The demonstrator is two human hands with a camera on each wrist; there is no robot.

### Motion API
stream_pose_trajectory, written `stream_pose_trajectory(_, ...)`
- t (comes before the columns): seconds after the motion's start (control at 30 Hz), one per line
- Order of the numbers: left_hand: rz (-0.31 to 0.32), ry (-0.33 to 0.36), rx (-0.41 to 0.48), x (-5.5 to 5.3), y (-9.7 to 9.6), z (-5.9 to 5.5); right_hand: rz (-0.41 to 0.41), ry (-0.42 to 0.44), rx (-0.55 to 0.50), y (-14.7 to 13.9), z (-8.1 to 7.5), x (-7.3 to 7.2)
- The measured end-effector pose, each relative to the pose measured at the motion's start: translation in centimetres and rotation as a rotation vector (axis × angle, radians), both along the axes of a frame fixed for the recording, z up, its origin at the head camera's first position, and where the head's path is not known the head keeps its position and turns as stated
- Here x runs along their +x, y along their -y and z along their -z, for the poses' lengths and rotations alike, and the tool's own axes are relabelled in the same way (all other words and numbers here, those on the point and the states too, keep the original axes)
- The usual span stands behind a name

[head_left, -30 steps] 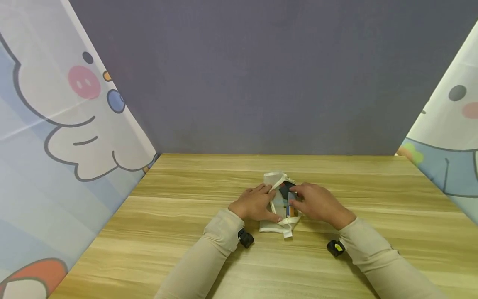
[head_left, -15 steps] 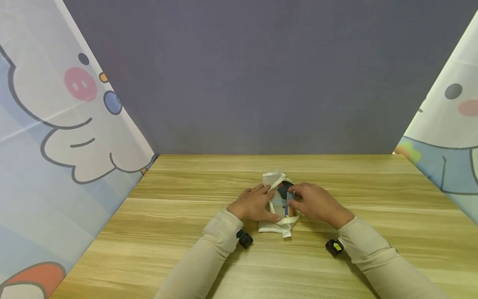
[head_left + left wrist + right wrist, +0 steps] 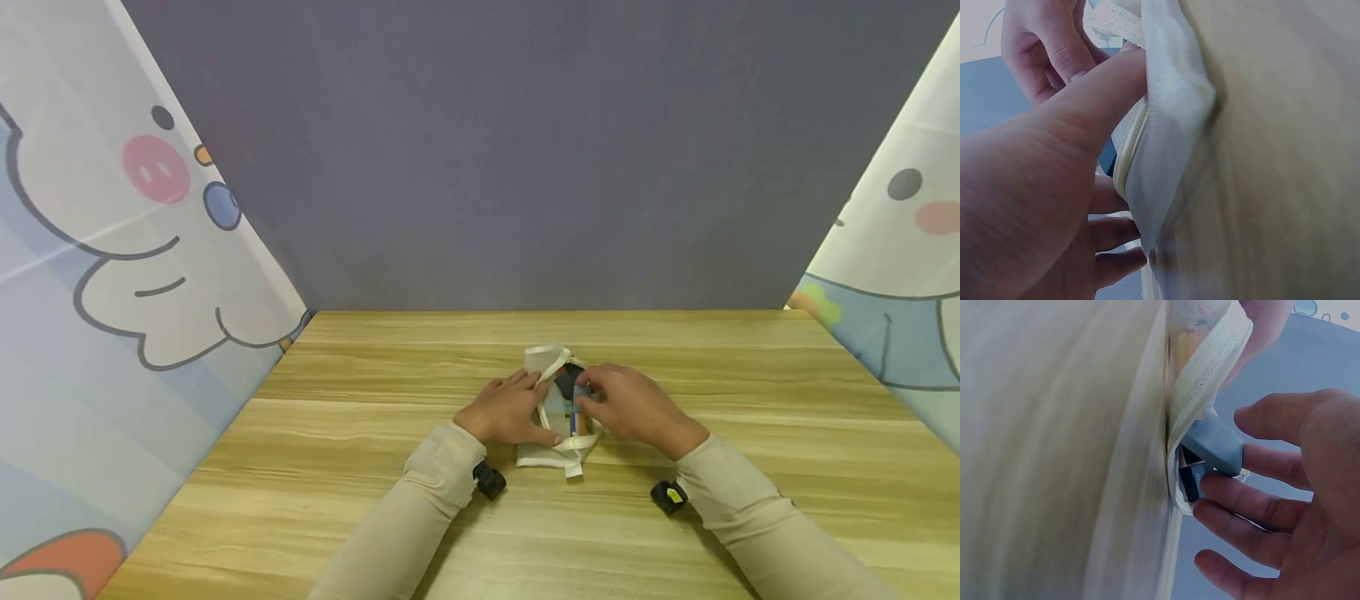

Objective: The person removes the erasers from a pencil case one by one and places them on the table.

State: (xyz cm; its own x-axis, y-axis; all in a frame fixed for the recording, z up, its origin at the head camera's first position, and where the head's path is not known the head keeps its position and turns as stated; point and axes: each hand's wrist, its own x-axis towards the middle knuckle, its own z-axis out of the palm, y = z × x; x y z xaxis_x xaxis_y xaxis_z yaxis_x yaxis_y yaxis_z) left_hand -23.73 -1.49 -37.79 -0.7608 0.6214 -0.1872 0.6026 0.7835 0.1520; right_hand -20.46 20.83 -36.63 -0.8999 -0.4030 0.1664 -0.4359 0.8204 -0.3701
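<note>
A whitish translucent zip pouch [image 3: 538, 456] lies on the table with its zipped opening spread. My left hand [image 3: 510, 410] rests on its left side, fingers spread along the opening. In the left wrist view the thumb tip reaches in behind the pouch's near fabric. From the right, my right hand [image 3: 633, 408] reaches to the opening and holds a smooth blue-grey block [image 3: 1217, 444] with bevelled edges between thumb and fingers. The block's lower end is inside the pouch. Beside it lie a dark item [image 3: 1192, 480] and an orange and blue item [image 3: 579, 425].
The wood-grain table [image 3: 375, 367] runs back to a grey panel [image 3: 480, 167]. Cloths printed with cartoon animals hang at left [image 3: 60, 208] and right [image 3: 907, 250]. A black wrist device [image 3: 489, 481] is on the left wrist, another [image 3: 668, 497] on the right.
The hands and the pouch keep nearly the same places relative to each other. The whole head view has shifted slightly, so everything sits a little further left.
</note>
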Motion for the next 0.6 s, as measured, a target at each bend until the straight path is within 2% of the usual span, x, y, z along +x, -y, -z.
stream_pose_trajectory(0.3, -0.002, 0.003, -0.002, -0.1, -0.1, -0.1, -0.004, 0.030, -0.057, -0.5, -0.1, -0.1)
stream_pose_trajectory(0.6, -0.008, 0.011, -0.004, 0.0, -0.1, 0.0, -0.055, 0.047, -0.125, -1.1, 0.2, -0.6)
